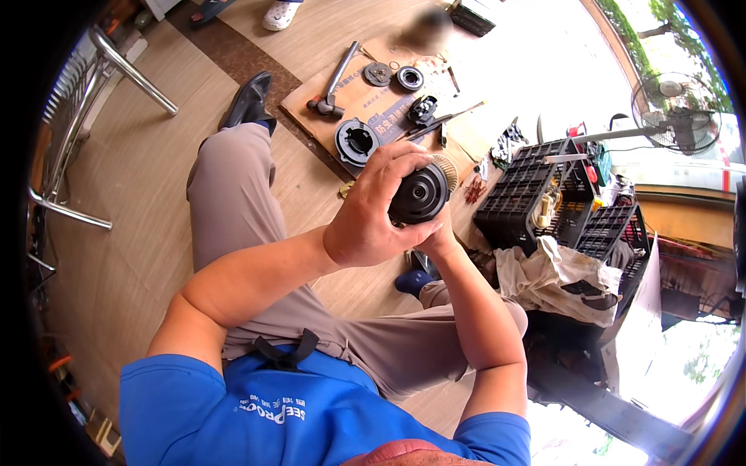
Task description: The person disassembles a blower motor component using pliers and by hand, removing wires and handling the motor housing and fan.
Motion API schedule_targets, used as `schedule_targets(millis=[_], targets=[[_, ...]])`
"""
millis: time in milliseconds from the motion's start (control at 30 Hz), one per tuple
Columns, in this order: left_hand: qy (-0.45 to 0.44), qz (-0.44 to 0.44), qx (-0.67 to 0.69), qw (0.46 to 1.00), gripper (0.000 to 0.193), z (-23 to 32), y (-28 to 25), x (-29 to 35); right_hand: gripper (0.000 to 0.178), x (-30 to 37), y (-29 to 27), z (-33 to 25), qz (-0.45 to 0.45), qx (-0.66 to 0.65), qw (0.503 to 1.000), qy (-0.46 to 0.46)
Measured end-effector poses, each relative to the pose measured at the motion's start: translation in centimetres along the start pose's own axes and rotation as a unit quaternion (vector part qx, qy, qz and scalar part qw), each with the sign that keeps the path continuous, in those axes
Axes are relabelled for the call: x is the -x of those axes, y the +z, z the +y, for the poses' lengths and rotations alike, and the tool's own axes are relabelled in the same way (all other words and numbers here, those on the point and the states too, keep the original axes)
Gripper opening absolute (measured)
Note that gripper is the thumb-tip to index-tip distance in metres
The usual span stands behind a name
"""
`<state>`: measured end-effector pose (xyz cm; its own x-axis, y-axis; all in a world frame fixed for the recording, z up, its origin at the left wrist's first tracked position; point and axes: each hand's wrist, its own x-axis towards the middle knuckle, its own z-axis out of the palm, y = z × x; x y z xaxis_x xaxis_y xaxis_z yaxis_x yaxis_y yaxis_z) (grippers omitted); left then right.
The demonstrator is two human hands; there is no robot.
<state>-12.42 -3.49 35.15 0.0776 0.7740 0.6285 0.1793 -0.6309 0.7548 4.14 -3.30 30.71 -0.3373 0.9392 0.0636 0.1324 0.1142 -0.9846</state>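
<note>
Up in front of me I hold a round black machine part (420,195) with ringed grooves on its face and a brass-coloured ribbed edge at its far side. Over its left side and top curl the fingers of my left hand (378,203), with the thumb along the bottom. My right hand (440,233) grips it from below and behind; most of those fingers are hidden. Just beyond lies a black open ring-shaped housing (357,143) on a flattened cardboard sheet (315,81). A hammer (336,84) rests farther left on that sheet.
The cardboard also bears a grey disc (378,74), a black ring (409,78), a black bracket-like piece (422,110) and thin tools. Black plastic crates (536,182) with a pale cloth (556,278) stand at right. A metal-legged chair (78,140) is at left, a fan (674,116) far right.
</note>
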Motion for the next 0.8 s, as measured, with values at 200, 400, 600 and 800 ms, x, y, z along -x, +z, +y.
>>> schedule_targets(millis=[200, 400, 600, 800], targets=[[-0.057, 0.015, 0.032, 0.998, 0.072, -0.1, -1.1, -1.0, 0.023, 0.3, 0.5, 0.1, -0.007, 0.095, 0.995, -0.043], [-0.267, 0.054, 0.238, 0.932, 0.056, -1.3, -1.8, -3.1, 0.016, 0.0, 2.2, -4.1, 0.113, 0.194, 0.974, -0.007], [-0.287, 0.073, 0.297, 0.908, 0.049, -2.5, -2.0, -3.6, 0.016, -0.8, 3.0, -5.1, 0.119, 0.185, 0.975, 0.040], [-0.275, 0.043, 0.259, 0.925, 0.050, -3.3, -1.9, -4.0, 0.017, -1.4, 1.5, -5.7, 0.099, 0.163, 0.980, 0.048]])
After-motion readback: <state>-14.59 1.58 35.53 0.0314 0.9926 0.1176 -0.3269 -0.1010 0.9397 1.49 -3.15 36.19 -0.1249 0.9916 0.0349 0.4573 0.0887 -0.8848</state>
